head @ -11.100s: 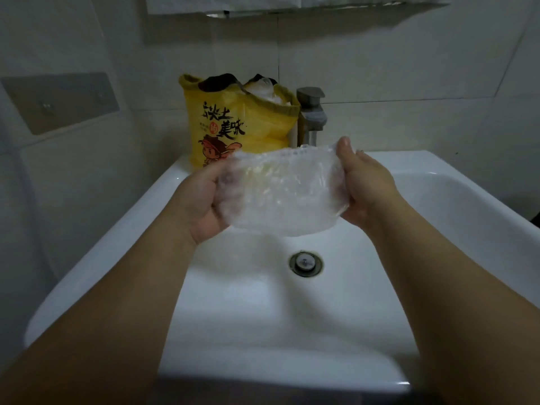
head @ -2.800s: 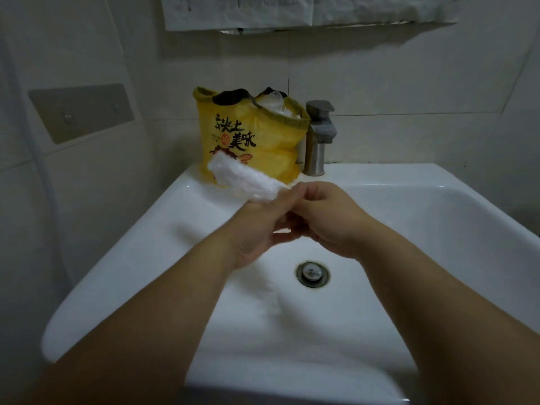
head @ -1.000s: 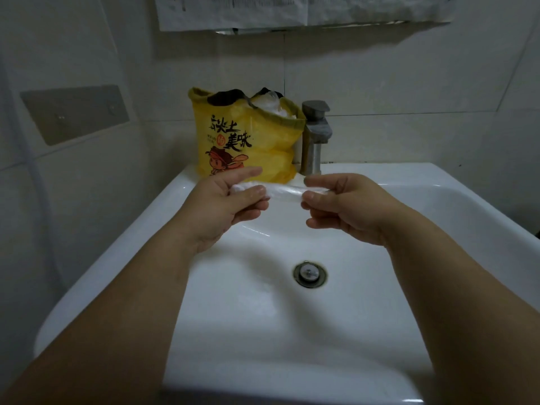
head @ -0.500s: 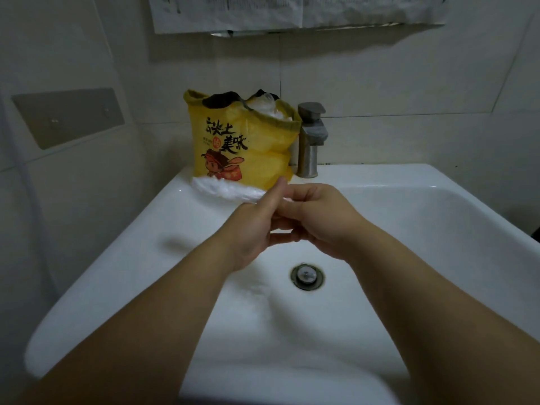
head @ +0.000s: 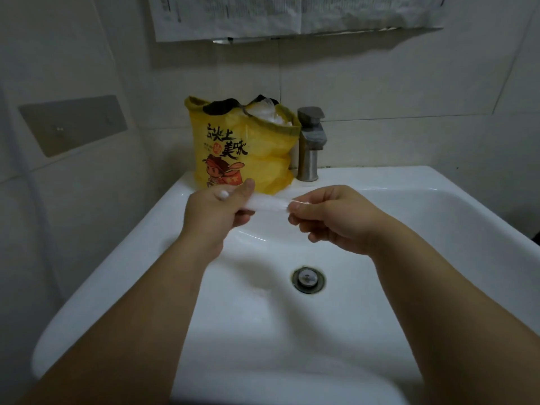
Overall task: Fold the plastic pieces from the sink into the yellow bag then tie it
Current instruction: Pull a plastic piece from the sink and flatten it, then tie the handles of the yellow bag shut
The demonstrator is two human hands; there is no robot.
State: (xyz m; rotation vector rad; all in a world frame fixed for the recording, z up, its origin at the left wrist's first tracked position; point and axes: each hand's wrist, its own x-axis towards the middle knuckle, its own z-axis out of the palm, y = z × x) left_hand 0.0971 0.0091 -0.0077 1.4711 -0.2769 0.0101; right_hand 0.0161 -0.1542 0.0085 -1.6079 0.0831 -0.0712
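Observation:
A clear plastic piece, folded into a narrow strip, stretches between my two hands above the white sink. My left hand pinches its left end with thumb on top. My right hand pinches its right end with curled fingers. Behind them, the yellow bag with black characters and a cartoon figure stands upright on the sink's back left ledge. Its mouth is open and crumpled clear plastic shows at the top.
A metal faucet stands just right of the bag. The drain lies in the basin below my right hand. Tiled walls close in at left and behind, with a grey plate on the left wall.
Half a second ago my hands were together over the basin with the plastic sticking out to the left. Now they have drawn apart, with the strip stretched between them.

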